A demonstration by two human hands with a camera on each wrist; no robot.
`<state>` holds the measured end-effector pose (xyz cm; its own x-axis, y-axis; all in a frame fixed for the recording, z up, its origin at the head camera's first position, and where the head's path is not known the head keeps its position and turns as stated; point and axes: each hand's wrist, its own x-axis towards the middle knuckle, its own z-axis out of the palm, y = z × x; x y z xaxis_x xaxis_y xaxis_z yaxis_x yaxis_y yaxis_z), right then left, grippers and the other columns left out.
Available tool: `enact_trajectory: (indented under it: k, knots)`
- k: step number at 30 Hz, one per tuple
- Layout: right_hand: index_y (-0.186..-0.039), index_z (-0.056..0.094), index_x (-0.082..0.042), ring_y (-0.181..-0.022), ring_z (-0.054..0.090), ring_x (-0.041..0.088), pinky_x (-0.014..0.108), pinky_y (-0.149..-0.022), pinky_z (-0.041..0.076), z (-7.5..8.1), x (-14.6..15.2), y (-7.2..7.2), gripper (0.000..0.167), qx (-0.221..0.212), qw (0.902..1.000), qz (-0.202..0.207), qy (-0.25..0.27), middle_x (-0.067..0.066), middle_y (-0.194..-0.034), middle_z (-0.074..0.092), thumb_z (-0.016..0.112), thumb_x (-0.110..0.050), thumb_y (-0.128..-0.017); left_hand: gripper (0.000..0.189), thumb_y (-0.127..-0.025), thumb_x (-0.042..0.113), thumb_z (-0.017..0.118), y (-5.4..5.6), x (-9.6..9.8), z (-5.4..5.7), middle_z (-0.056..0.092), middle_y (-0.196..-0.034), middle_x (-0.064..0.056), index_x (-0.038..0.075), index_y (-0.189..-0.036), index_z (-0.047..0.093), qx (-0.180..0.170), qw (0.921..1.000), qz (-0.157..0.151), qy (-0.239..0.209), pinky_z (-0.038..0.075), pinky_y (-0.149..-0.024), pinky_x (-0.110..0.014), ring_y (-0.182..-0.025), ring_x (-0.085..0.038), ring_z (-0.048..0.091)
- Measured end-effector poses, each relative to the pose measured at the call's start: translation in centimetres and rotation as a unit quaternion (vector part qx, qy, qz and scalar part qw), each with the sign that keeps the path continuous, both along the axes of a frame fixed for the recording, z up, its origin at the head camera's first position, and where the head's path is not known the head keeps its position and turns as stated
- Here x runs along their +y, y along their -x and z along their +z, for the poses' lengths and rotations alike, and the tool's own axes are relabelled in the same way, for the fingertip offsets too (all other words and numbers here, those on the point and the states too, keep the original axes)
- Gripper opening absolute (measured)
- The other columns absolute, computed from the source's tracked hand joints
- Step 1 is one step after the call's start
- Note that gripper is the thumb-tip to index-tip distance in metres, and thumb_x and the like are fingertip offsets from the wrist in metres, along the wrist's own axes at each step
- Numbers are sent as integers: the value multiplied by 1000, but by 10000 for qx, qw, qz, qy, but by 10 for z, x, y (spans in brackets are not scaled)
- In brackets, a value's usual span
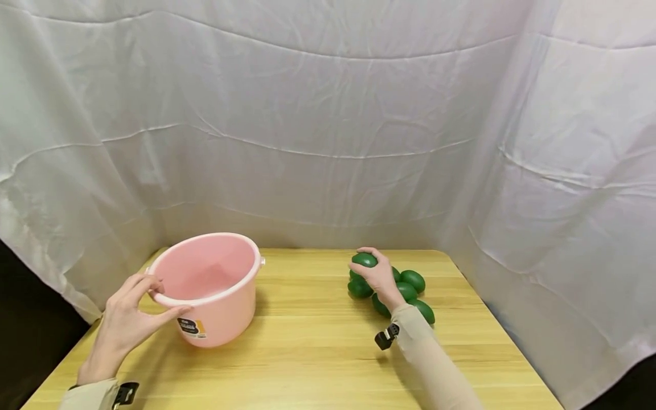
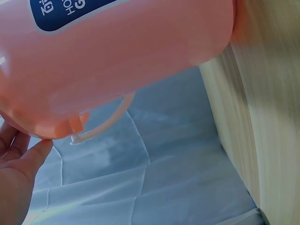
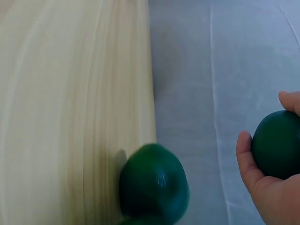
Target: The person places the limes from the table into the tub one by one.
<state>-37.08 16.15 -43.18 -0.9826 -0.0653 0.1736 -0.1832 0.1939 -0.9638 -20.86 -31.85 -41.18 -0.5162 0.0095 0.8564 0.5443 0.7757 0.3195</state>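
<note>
Bucket [image 1: 225, 313]: smooth, semi-gloss plastic. Green fruits [image 1: 364, 260]: smooth, glossy. Tabletop [image 1: 307, 341]: wood-grained, smooth. Curtain [image 1: 307, 108]: creased cloth, soft sheen.

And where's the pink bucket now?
In the head view, the pink bucket is at the left of the table, gripped by the left hand, left of the green fruits.

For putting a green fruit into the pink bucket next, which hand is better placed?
Probably the right hand: it grips a green fruit. The left hand holds the pink bucket by its rim, so it seems better suited to steadying.
</note>
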Motion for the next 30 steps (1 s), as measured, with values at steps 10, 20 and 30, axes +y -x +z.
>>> enact_trajectory:
  k: [10, 20, 30]
  knots:
    - [-120, 63, -23, -86, 61, 23, 35, -71, 54, 9, -30, -3, 42, 119, 9995, 304, 47, 12, -117, 58, 81, -21, -81, 57, -39, 22, 99, 1, 1, 2, 62, -94, -5, 9, -82, 63, 5, 9999, 94, 41, 31, -84, -4, -96, 12, 45]
    - [-120, 62, -17, -95, 64, 25, 41, -80, 58, 28, -54, -10, 41, 208, 9950, 833, 518, 13, -121, 57, 79, -16, -83, 56, -41, 23, 99, 0, 0, 1, 61, -93, -4, 9, -82, 63, -15, 10000, 84, 49, 31, -83, -5, -94, 10, 45]
    - [-119, 63, -17, -92, 66, 25, 44, -82, 58, 44, -80, -18, 39, 365, 9903, 1216, 559, 13, -119, 59, 79, -15, -83, 56, -40, 19, 98, 2, 1, 1, 57, -88, 0, 9, -83, 63, -34, 9999, 80, 96, 30, -82, -6, -88, 5, 44]
